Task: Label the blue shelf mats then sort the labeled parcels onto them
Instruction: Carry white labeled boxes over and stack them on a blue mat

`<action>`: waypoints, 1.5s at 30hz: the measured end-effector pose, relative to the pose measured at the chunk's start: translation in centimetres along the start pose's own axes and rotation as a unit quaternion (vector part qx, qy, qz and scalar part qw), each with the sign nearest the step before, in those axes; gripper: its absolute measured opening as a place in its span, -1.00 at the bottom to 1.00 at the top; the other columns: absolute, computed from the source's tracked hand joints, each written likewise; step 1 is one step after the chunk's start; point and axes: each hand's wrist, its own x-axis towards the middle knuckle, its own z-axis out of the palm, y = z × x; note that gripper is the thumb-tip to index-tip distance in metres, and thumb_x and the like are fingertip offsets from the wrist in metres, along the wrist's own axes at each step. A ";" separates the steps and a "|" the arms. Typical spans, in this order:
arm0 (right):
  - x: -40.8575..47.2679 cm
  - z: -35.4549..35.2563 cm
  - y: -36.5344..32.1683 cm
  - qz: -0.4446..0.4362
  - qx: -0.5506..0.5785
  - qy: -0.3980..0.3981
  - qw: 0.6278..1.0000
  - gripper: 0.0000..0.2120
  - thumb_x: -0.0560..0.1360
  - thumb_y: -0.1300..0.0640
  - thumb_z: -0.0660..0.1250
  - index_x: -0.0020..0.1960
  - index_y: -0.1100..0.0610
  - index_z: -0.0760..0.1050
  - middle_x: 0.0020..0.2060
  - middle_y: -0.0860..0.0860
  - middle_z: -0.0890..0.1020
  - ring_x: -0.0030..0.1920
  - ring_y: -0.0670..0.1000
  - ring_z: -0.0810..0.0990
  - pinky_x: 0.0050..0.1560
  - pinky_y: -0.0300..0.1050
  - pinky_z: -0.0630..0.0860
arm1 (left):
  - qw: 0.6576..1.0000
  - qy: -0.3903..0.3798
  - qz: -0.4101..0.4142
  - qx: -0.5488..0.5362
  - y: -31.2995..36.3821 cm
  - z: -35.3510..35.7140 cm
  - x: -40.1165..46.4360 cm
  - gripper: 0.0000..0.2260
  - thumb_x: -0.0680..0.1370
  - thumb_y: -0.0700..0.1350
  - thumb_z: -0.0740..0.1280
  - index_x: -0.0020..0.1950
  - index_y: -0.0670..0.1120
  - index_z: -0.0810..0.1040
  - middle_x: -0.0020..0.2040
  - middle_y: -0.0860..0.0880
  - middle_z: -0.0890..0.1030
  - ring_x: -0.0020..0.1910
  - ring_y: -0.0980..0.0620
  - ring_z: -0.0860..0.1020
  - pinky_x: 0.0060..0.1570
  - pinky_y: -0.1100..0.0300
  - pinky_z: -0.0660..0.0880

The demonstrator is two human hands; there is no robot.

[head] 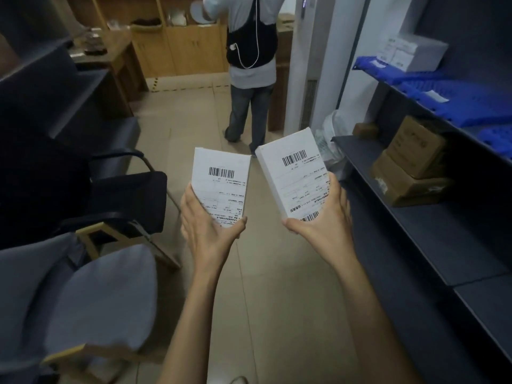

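Note:
My left hand [206,228] grips the near end of a white parcel [221,178] with a barcode label facing up. Another white labeled parcel [295,173], thicker and tilted, is held at its near end by my right hand [322,220]. Both are held out over the floor in front of me. On the upper right shelf lie blue shelf mats [432,87] with small white labels [437,96] on them. White boxes [412,52] stand on the far mat.
Dark shelving [410,217] runs along the right, with brown cardboard boxes [412,162] on a lower shelf. A person [250,65] stands ahead with their back to me. A black armchair [124,195] and a grey cushioned chair [91,297] stand on the left.

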 end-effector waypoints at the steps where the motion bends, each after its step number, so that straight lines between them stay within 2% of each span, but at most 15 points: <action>1: 1.8 0.8 -0.1 0.006 -0.002 0.010 1.000 0.11 0.13 -0.07 0.59 0.52 -0.01 0.04 0.35 0.00 0.32 0.34 0.05 0.28 0.29 -0.01 0.30 | 1.000 -0.006 0.005 -0.005 0.0 1.1 2.5 0.08 0.21 0.03 0.59 0.55 -0.09 0.02 0.49 -0.11 0.17 0.47 -0.07 0.14 0.40 -0.20 0.16; 5: 7.7 3.0 1.5 0.058 -0.015 0.036 0.998 0.09 0.14 -0.04 0.59 0.51 -0.02 0.06 0.36 0.00 0.33 0.34 0.05 0.29 0.32 0.05 0.33 | 0.998 -0.049 0.020 -0.028 0.5 6.0 9.7 0.07 0.21 0.00 0.60 0.54 -0.08 0.03 0.46 -0.09 0.20 0.43 -0.04 0.17 0.34 -0.14 0.19; 8: 12.9 4.5 3.2 0.087 -0.006 0.050 0.995 0.09 0.14 -0.02 0.59 0.52 -0.02 0.06 0.36 -0.02 0.32 0.34 0.02 0.29 0.32 0.11 0.36 | 0.996 -0.074 0.021 -0.054 0.6 10.7 14.5 0.07 0.17 0.06 0.57 0.52 -0.05 0.04 0.42 -0.07 0.24 0.39 -0.01 0.20 0.32 -0.11 0.24; 16: 32.7 7.0 7.4 0.084 0.009 0.100 0.991 0.12 0.12 -0.11 0.59 0.52 -0.01 0.06 0.38 0.00 0.30 0.37 0.04 0.29 0.32 0.22 0.38 | 0.993 -0.078 0.049 -0.069 4.1 25.4 30.2 0.07 0.17 0.02 0.60 0.52 -0.03 0.05 0.42 -0.05 0.25 0.42 -0.01 0.18 0.33 -0.14 0.23; 21: 45.7 6.1 8.4 0.064 0.013 0.141 0.988 0.08 0.15 -0.05 0.60 0.52 -0.01 0.09 0.35 0.00 0.33 0.34 0.03 0.33 0.29 0.18 0.42 | 0.988 -0.087 0.100 -0.082 8.6 33.7 40.3 0.08 0.17 0.03 0.60 0.53 -0.03 0.04 0.45 -0.08 0.24 0.44 -0.05 0.18 0.34 -0.14 0.21; 26: 54.6 6.4 10.3 0.060 0.008 0.155 0.986 0.10 0.13 -0.09 0.56 0.52 -0.04 0.05 0.36 -0.04 0.31 0.34 0.00 0.34 0.26 0.14 0.48 | 0.980 -0.106 0.124 -0.114 11.9 41.4 47.6 0.07 0.19 0.07 0.60 0.53 -0.08 0.07 0.45 -0.11 0.24 0.45 -0.05 0.18 0.38 -0.15 0.23; 29: 59.4 5.9 11.9 0.076 0.009 0.195 0.978 0.12 0.17 0.01 0.61 0.55 -0.03 0.03 0.39 -0.06 0.28 0.35 -0.09 0.26 0.26 -0.05 0.41 | 0.968 -0.137 0.162 -0.135 14.6 46.5 51.7 0.05 0.20 0.08 0.59 0.53 -0.08 0.08 0.45 -0.10 0.23 0.46 -0.04 0.16 0.41 -0.15 0.19; 31: 62.6 5.6 12.9 0.089 0.003 0.224 0.970 0.14 0.18 0.05 0.62 0.56 -0.02 0.01 0.41 -0.06 0.25 0.36 -0.11 0.22 0.24 -0.10 0.36 | 0.959 -0.153 0.189 -0.148 16.4 50.0 54.4 0.02 0.21 0.03 0.60 0.52 -0.09 0.10 0.44 -0.09 0.24 0.45 -0.02 0.18 0.41 -0.13 0.19; 36: 70.6 5.7 14.6 0.137 -0.014 0.300 0.944 0.15 0.19 0.00 0.63 0.57 -0.01 -0.01 0.45 -0.07 0.22 0.44 -0.02 0.19 0.41 0.13 0.31 | 0.929 -0.215 0.248 -0.173 20.1 59.0 61.0 0.03 0.21 0.09 0.60 0.52 -0.08 0.11 0.44 -0.07 0.25 0.43 -0.02 0.21 0.38 -0.13 0.28; 41: 75.0 4.7 15.9 0.192 -0.034 0.382 0.903 0.16 0.20 -0.07 0.62 0.57 -0.06 -0.05 0.47 -0.11 0.18 0.47 -0.04 0.15 0.45 0.11 0.27 | 0.891 -0.291 0.278 -0.212 24.5 66.3 64.9 0.07 0.22 0.14 0.59 0.54 -0.05 0.01 0.47 -0.06 0.18 0.45 -0.03 0.19 0.39 -0.15 0.27; 43: 75.9 3.4 16.6 0.217 -0.056 0.406 0.886 0.15 0.21 -0.08 0.62 0.57 -0.05 -0.04 0.48 -0.10 0.18 0.47 -0.05 0.13 0.46 0.07 0.23 | 0.875 -0.312 0.294 -0.224 26.8 68.4 65.3 0.08 0.22 0.15 0.58 0.54 -0.08 0.01 0.47 -0.09 0.18 0.44 -0.05 0.20 0.40 -0.09 0.26; 45: 76.9 1.3 17.6 0.236 -0.082 0.439 0.863 0.15 0.21 -0.11 0.61 0.57 -0.04 -0.04 0.49 -0.07 0.18 0.49 -0.02 0.12 0.48 0.11 0.21 | 0.856 -0.330 0.319 -0.237 29.5 70.5 65.2 0.09 0.21 0.18 0.56 0.54 -0.12 0.02 0.47 -0.12 0.18 0.45 -0.06 0.20 0.39 -0.11 0.28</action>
